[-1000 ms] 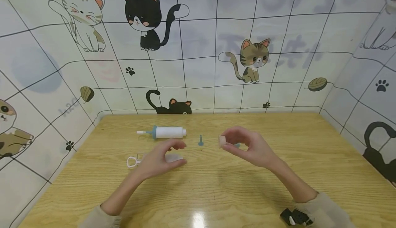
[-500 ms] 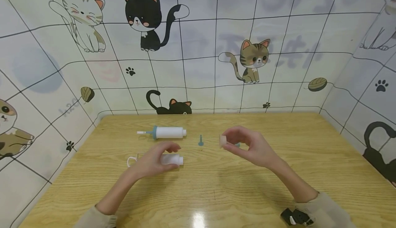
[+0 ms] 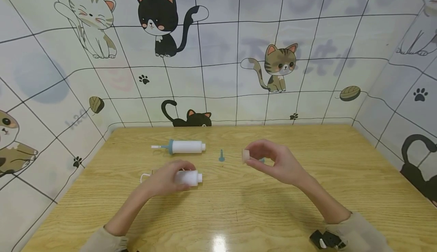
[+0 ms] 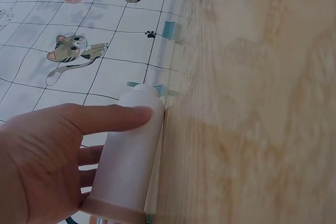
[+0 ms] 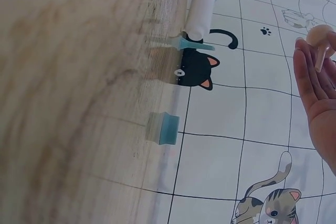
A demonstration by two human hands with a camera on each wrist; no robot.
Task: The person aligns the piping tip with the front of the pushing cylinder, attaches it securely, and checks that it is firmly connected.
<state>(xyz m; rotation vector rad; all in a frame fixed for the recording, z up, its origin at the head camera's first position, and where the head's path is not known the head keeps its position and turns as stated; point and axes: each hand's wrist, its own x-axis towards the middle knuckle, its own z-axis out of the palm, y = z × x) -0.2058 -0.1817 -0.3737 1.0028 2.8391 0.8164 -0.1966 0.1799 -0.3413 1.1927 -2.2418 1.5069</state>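
My left hand [image 3: 165, 181] is round a white cylindrical bottle [image 3: 192, 178] lying on the table, its narrow neck pointing right. In the left wrist view the thumb lies along the bottle [image 4: 128, 156] and the fingers are on its far side; a beige collar [image 4: 115, 210] circles its near end. White ring-shaped part [image 3: 145, 177] shows left of the hand, partly hidden. To the right, above the table, my right hand [image 3: 278, 164] pinches a small beige cap [image 3: 245, 156]. A thin stem on this cap [image 5: 318, 36] shows in the right wrist view.
A second white bottle [image 3: 187, 147] with a blue-green collar and thin tip lies behind. A small blue-green nozzle [image 3: 221, 156] stands mid-table. Another blue-green piece [image 5: 169, 128] is partly hidden behind the right hand in the head view. A black object [image 3: 326, 240] is by the right sleeve.
My left hand has drawn back a little to the left and closed round the white bottle, whose neck end has come into sight. The right hand stays in place with the beige cap.
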